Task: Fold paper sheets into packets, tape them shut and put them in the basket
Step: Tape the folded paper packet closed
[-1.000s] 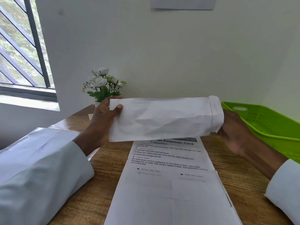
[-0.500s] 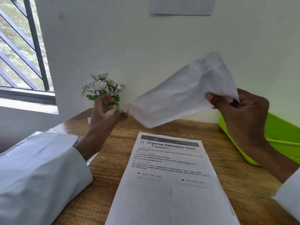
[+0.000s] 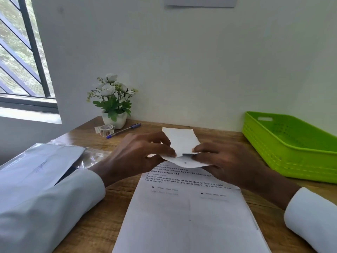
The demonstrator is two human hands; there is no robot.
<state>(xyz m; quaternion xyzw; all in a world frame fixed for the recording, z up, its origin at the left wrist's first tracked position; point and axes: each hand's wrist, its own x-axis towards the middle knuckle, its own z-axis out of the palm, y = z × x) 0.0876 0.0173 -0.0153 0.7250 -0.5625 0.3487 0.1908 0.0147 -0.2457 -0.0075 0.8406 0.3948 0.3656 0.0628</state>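
Hands — left hand [image 3: 138, 152], right hand [image 3: 224, 161] — fingers curled (apparently pinching), folded paper [image 3: 180, 143].

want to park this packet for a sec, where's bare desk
Bare wood lies between the printed sheet and the green basket, and behind the hands toward the wall. It is crowded at the far left: flower pot, tape roll, pen.

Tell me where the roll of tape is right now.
In the head view, the roll of tape sits at the table's far left, in front of the flower pot, beside the pen.
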